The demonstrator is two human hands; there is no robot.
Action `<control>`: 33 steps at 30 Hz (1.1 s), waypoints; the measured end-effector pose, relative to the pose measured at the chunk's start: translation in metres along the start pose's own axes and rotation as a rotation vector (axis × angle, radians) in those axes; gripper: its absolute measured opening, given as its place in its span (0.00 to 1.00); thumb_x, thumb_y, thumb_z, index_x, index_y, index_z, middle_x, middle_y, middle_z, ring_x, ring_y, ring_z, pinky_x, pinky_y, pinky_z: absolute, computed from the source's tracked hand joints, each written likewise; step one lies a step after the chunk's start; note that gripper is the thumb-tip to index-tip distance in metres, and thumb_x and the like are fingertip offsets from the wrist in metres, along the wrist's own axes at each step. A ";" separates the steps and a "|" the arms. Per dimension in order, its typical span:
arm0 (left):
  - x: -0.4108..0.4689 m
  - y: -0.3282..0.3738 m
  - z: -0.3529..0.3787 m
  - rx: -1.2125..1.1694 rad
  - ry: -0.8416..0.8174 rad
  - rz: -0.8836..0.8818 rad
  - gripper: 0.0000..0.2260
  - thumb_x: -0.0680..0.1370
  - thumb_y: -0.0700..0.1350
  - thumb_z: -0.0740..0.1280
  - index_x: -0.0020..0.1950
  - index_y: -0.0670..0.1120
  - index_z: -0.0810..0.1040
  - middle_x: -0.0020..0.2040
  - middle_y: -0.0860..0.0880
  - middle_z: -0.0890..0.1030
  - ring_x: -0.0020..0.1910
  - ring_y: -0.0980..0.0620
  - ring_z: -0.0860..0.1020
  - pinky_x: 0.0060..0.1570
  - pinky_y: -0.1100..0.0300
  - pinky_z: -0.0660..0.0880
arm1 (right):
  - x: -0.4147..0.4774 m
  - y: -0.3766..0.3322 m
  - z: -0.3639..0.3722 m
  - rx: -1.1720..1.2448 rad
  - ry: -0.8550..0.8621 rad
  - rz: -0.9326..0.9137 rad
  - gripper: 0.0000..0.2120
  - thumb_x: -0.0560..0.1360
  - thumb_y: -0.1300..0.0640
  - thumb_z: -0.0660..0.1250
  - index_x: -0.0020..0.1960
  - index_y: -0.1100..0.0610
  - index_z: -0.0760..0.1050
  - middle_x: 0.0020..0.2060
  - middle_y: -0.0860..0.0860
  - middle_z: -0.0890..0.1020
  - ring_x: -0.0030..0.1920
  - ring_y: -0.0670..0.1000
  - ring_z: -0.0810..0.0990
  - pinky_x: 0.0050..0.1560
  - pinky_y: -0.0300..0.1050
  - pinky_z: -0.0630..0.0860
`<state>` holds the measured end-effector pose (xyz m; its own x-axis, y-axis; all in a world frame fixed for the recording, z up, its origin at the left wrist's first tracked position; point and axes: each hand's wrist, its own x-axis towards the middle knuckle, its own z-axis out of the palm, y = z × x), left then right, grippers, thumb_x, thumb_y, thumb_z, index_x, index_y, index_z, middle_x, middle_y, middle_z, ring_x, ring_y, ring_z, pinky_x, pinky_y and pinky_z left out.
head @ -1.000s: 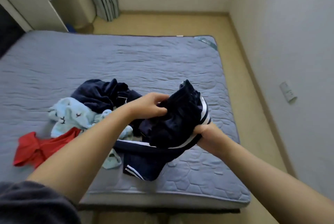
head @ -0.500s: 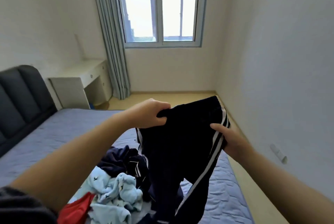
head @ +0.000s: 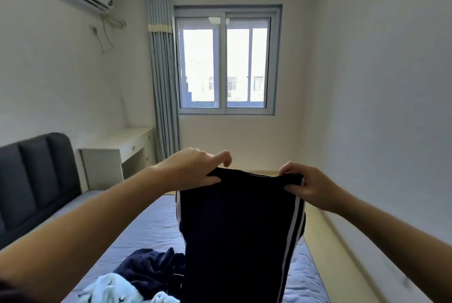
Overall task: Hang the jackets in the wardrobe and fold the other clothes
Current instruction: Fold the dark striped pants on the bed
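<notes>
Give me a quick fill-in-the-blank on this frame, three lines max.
1. The left hand and right hand hold up a dark garment with ____ side stripes.
2. The curtain hangs on the ____ side of the window.
3. The patterned garment on the bed is light ____.
Missing words: white; left; blue.

Bottom edge cuts off the dark trousers [head: 234,229]
</notes>
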<state>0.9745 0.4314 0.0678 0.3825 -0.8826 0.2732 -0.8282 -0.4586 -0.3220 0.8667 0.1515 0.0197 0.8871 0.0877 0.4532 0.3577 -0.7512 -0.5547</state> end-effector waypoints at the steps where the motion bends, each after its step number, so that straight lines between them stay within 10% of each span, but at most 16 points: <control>1: 0.000 -0.001 -0.003 0.030 0.016 0.043 0.16 0.80 0.55 0.60 0.64 0.51 0.63 0.48 0.51 0.80 0.39 0.48 0.78 0.39 0.60 0.68 | 0.004 -0.001 -0.008 -0.004 -0.010 -0.027 0.14 0.71 0.64 0.70 0.48 0.46 0.75 0.41 0.40 0.81 0.43 0.43 0.78 0.48 0.36 0.74; 7: 0.001 -0.017 -0.004 0.173 0.102 0.276 0.10 0.78 0.55 0.65 0.52 0.53 0.68 0.41 0.55 0.78 0.34 0.56 0.77 0.33 0.65 0.68 | 0.021 -0.006 -0.054 -0.134 -0.062 -0.161 0.14 0.72 0.66 0.70 0.43 0.46 0.76 0.38 0.42 0.81 0.42 0.45 0.78 0.45 0.32 0.73; 17: 0.020 -0.049 -0.048 -0.181 0.057 -0.182 0.10 0.73 0.52 0.71 0.34 0.58 0.74 0.33 0.56 0.76 0.32 0.59 0.74 0.35 0.70 0.68 | 0.061 -0.004 -0.142 -0.593 -0.284 -0.001 0.13 0.76 0.56 0.67 0.37 0.42 0.72 0.37 0.44 0.79 0.40 0.44 0.77 0.42 0.40 0.70; 23: 0.040 -0.046 -0.082 -0.267 0.253 -0.288 0.14 0.74 0.42 0.71 0.33 0.54 0.70 0.29 0.55 0.73 0.28 0.64 0.74 0.32 0.73 0.69 | 0.072 -0.024 -0.166 -0.245 -0.084 -0.026 0.11 0.76 0.60 0.67 0.34 0.57 0.74 0.24 0.44 0.75 0.27 0.40 0.73 0.33 0.33 0.68; 27: 0.049 -0.047 -0.103 -0.556 0.453 -0.351 0.10 0.75 0.37 0.69 0.40 0.47 0.70 0.32 0.49 0.72 0.29 0.59 0.72 0.32 0.69 0.70 | 0.074 -0.033 -0.184 0.218 -0.004 0.019 0.07 0.74 0.64 0.68 0.47 0.55 0.72 0.42 0.53 0.81 0.44 0.53 0.82 0.49 0.50 0.79; 33: 0.059 -0.042 -0.117 -0.813 0.228 -0.428 0.13 0.78 0.33 0.62 0.57 0.50 0.68 0.43 0.41 0.76 0.41 0.48 0.74 0.45 0.55 0.74 | 0.076 -0.038 -0.187 0.268 -0.281 0.230 0.16 0.69 0.63 0.69 0.57 0.62 0.77 0.49 0.57 0.84 0.51 0.57 0.83 0.52 0.49 0.81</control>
<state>0.9835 0.4107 0.2039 0.7022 -0.5748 0.4201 -0.7002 -0.4509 0.5535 0.8661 0.0643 0.2054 0.9840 0.1399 0.1104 0.1717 -0.5790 -0.7970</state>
